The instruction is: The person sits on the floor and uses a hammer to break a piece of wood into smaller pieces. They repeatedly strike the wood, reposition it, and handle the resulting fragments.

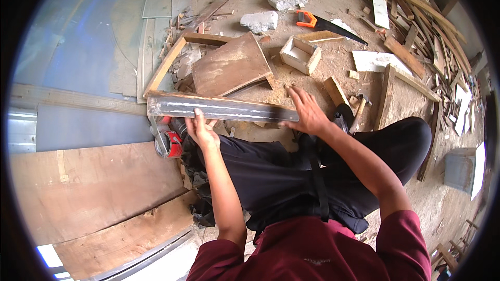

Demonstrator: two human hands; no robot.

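A long wooden plank (224, 108), with a dark face marked by pale streaks and a bare-wood edge, lies level across in front of me above my lap. My left hand (202, 130) grips its lower edge left of the middle, one finger up against the dark face. At the plank's right end, my right hand (308, 112) is closed round the end, its thumb low and its fingers over the top. Just below the plank's left end stands a red can-like object (169, 144) with a grey round face; its exact kind is unclear.
Beyond the plank lie a brown board (232, 65), a small wooden box (300, 54) and a handsaw (333, 28) with an orange handle. A hammer (359, 113) rests by my right knee. Scrap wood (442, 36) piles up at right; large panels (94, 187) lie at left.
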